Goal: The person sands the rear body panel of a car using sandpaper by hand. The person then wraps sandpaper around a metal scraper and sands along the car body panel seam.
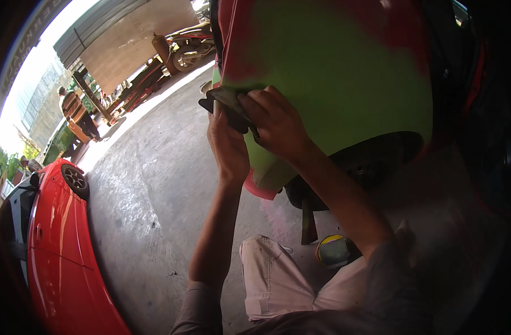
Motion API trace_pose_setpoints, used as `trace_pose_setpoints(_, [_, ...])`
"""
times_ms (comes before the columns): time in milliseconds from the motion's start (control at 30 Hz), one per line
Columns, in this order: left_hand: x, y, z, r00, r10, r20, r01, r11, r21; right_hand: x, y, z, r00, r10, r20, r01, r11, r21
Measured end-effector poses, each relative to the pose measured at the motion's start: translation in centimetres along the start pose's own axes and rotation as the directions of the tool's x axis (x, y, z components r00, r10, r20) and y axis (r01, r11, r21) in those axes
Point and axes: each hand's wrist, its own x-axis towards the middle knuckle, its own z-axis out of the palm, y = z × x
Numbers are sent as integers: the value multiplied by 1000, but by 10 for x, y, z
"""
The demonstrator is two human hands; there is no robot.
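A dark, folded sheet that looks like sandpaper is between my two hands, in front of a car body panel coloured dull green with red patches. My left hand grips the sheet from below, thumb upright against it. From the right, my right hand pinches its other side with curled fingers. Both hands are close to the panel's left edge; whether they touch it, I cannot tell. Part of the sheet is hidden behind the fingers.
Low on the panel is a dark wheel arch. A round tin with a yellow rim stands on the floor by my knees. A red car is at the left. Farther back are a person in a striped shirt and a motorcycle.
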Motion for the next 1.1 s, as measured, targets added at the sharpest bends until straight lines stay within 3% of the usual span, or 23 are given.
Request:
trace_pose_setpoints(100, [-4, 5, 15, 996, -35, -81, 19, 982, -187, -2, -2, -4, 999, 18, 26, -17, 1000, -4])
trace_pose_setpoints(200, [-5, 2, 14, 996, -11, -86, 7, 999, -51, -1, -2, -2, 1000, 18, -4, -18, 1000, 6])
trace_pose_setpoints(300, [2, 3, 1, 999, -53, 7, 53, 995, -84, 4, -1, -2, 999, -8, -32, 8, 1000, 7])
trace_pose_setpoints(500, [-7, 5, 14, 996, -64, -68, 51, 984, -170, -1, -1, 0, 999, 12, -29, -11, 1000, 19])
trace_pose_setpoints(700, [-9, 0, 11, 999, -32, -15, 31, 994, -109, -7, 1, -6, 1000, 29, 11, -29, 999, 24])
trace_pose_setpoints(900, [-3, 10, 19, 994, -41, -104, 24, 986, -164, -2, -2, 0, 1000, 8, -14, -8, 1000, -21])
trace_pose_setpoints(967, [-1, 4, 12, 974, 226, -31, -206, 930, 303, 2, -1, 2, 1000, 2, 5, -2, 1000, -22])
trace_pose_setpoints(1033, [3, -2, 8, 971, 241, -1, -225, 910, 348, 8, 1, 3, 998, -16, 58, 18, 999, -26])
trace_pose_setpoints(1067, [5, -3, 4, 990, 136, -25, -129, 975, 179, 7, 1, 4, 999, -21, 35, 21, 999, -24])
trace_pose_setpoints(1100, [2, -4, 3, 993, 114, -21, -110, 984, 140, 4, 0, 6, 1000, -21, 8, 21, 1000, -22])
